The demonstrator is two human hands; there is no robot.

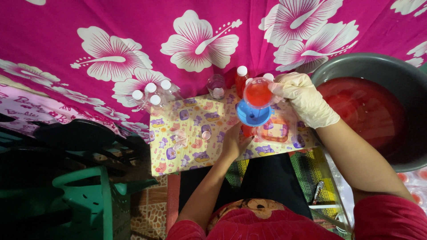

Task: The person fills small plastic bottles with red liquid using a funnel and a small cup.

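Red-filled cup (gloved right hand) over funnel

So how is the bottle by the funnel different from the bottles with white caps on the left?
The capped bottle behind the blue funnel is full of red liquid; the left bottles look clear and empty. It stands alone, right by the gloved right hand tipping a cup; the left bottles bunch together, far from both hands. The bare left hand steadies another bottle under the funnel. Both kinds have white caps and are small, clear plastic.
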